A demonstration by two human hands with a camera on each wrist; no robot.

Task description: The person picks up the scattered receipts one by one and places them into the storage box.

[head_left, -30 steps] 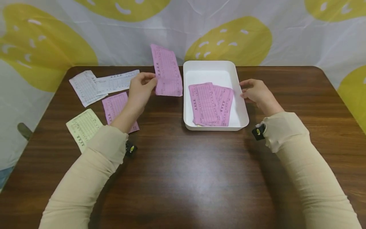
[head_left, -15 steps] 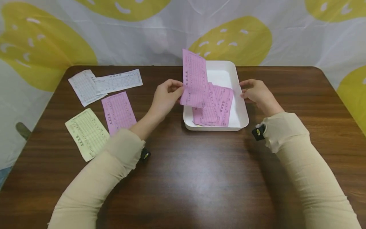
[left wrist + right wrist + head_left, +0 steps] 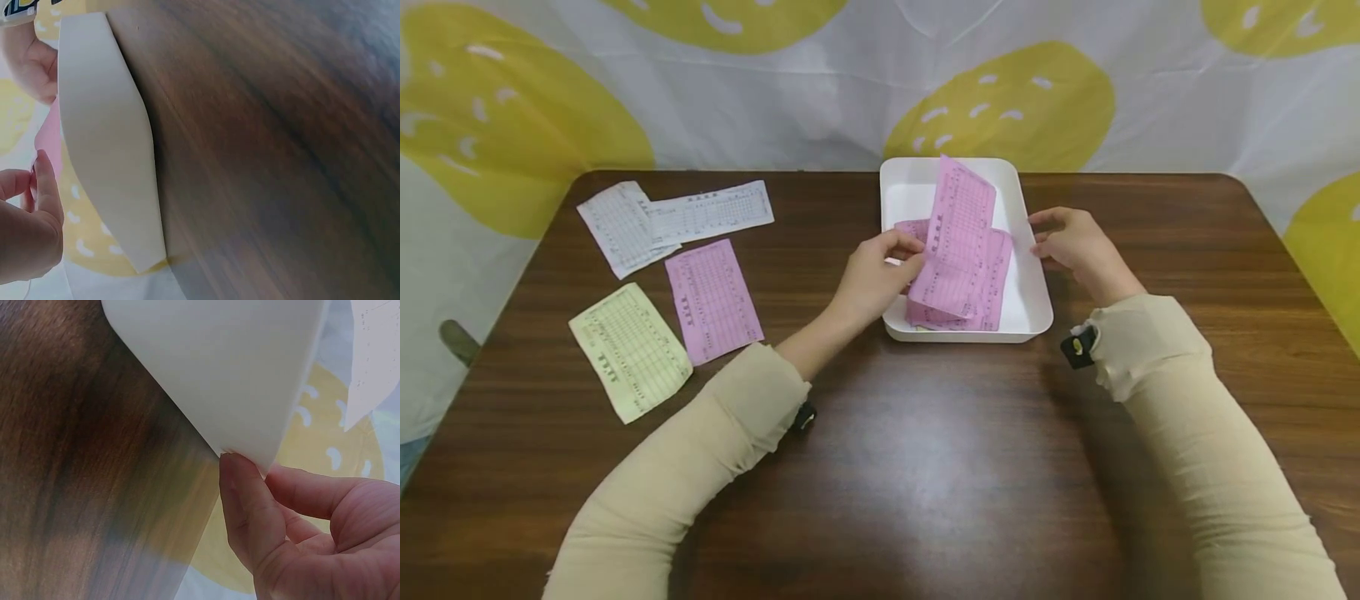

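In the head view, my left hand point(image 3: 880, 275) pinches a pink printed paper slip point(image 3: 958, 237) by its left edge. The slip is tilted, its upper end raised over a white plastic tray point(image 3: 891, 187). Beneath it, several pink slips point(image 3: 996, 267) lie in the tray, partly covered. In the left wrist view, the fingers of the left hand point(image 3: 37, 212) hold the slip's edge point(image 3: 50, 137) beyond the tray's outer wall point(image 3: 106, 125). My right hand point(image 3: 1071, 242) is at the tray's right side; in the right wrist view its fingertips point(image 3: 236, 469) grip the tray's edge.
Left on the brown wooden table point(image 3: 925, 483) lie two overlapping white slips point(image 3: 617, 225) point(image 3: 715, 208), a pink slip point(image 3: 715, 300) and a yellow-green slip point(image 3: 631, 350). Behind the table hangs a white cloth point(image 3: 775, 108) with yellow shapes.
My left hand has carried the pink slip rightward from beside the tray, then lowered it over the slips inside. The right hand and the tray have stayed in place.
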